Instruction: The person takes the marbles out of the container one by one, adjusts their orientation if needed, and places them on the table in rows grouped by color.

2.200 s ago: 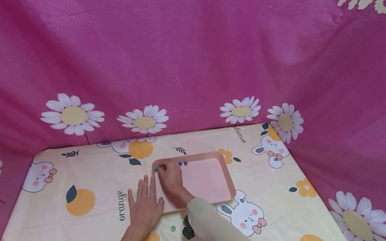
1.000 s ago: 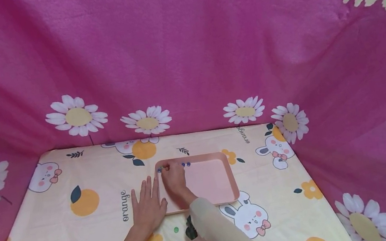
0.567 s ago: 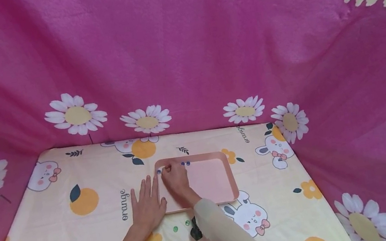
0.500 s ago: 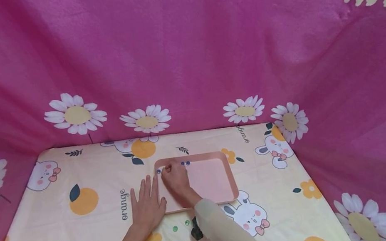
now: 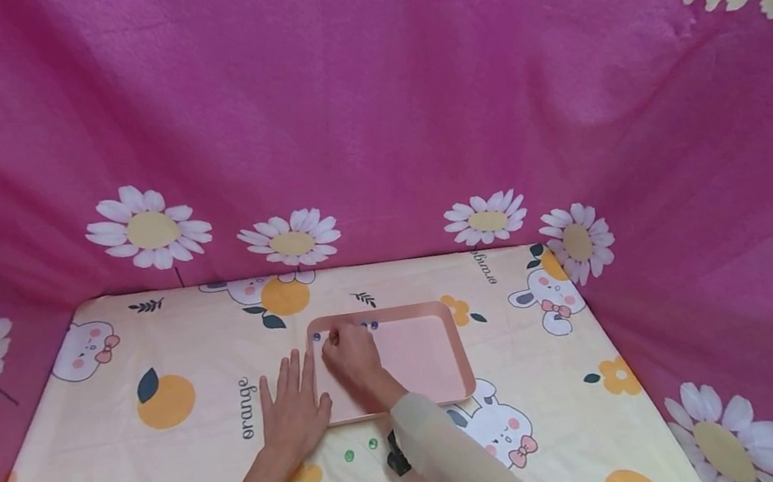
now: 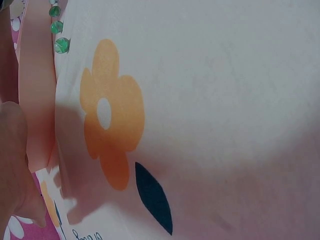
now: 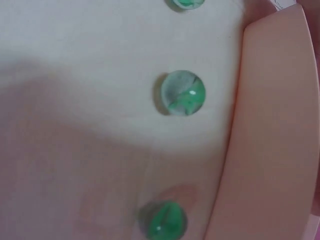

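A pink rectangular tray (image 5: 467, 355) rests on the cloth. My left hand (image 5: 294, 411) lies flat against its left side, fingers straight and spread; part of it shows in the left wrist view. Inside the tray, my right hand (image 5: 353, 356) has curled fingers pinched together by the far left wall. The green marble seen at these fingertips in earlier frames is hidden behind them. One blue marble (image 5: 317, 337) sits left of the fingers, in the far left corner. Right of them, two more lie along the far wall, the outer blue marble (image 5: 374, 325) showing fully.
Green glass marbles lie on the cloth before the tray's near side, including a green marble (image 5: 348, 455) in the head view and a clear-and-green marble (image 7: 183, 93) in the right wrist view. A printed cloth (image 5: 217, 462) covers the table; a magenta curtain (image 5: 366, 109) hangs behind.
The green marble at my right fingertips has gone out of sight behind the fingers. My right forearm has shifted slightly right, uncovering a green marble on the cloth. My left hand stays at the tray.
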A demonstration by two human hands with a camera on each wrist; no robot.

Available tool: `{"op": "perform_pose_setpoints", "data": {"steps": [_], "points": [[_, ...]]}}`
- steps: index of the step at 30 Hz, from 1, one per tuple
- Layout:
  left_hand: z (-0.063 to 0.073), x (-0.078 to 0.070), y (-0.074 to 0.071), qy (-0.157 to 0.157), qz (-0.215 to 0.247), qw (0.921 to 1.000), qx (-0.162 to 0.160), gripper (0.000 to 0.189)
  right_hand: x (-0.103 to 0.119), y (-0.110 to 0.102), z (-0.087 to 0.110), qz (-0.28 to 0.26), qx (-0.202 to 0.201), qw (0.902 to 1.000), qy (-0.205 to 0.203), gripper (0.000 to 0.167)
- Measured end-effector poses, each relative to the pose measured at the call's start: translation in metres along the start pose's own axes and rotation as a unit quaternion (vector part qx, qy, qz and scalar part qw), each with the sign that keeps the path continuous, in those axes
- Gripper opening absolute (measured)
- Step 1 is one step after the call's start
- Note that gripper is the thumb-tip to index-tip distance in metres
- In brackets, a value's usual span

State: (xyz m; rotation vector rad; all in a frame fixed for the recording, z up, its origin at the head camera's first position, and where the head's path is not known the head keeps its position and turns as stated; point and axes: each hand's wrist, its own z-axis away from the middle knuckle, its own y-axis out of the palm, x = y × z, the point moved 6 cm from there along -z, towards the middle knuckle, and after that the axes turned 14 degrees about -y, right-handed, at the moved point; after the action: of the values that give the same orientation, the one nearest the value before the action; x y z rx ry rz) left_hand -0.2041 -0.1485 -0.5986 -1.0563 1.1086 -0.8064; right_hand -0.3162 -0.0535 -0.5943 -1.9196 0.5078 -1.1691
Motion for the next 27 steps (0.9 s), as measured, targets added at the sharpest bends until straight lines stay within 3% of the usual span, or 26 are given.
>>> {"op": "perform_pose_setpoints", "data": {"steps": [12,18,27], "points": [[0.0,0.0,0.001,0.005,-0.006,0.9998,-0.017,0.078,-0.004,-0.009,0.006,-0.025,-0.006,0.9996,-0.012,0.005],[0.0,0.0,0.001,0.005,-0.009,0.9999,-0.012,0.078,-0.006,-0.027,0.01,-0.064,-0.044,0.9966,-0.026,0.003],[-0.001,0.0,0.002,0.006,-0.008,0.9999,-0.004,0.077,-0.017,-0.05,0.022,-0.095,-0.061,0.9916,-0.064,0.014]]}}
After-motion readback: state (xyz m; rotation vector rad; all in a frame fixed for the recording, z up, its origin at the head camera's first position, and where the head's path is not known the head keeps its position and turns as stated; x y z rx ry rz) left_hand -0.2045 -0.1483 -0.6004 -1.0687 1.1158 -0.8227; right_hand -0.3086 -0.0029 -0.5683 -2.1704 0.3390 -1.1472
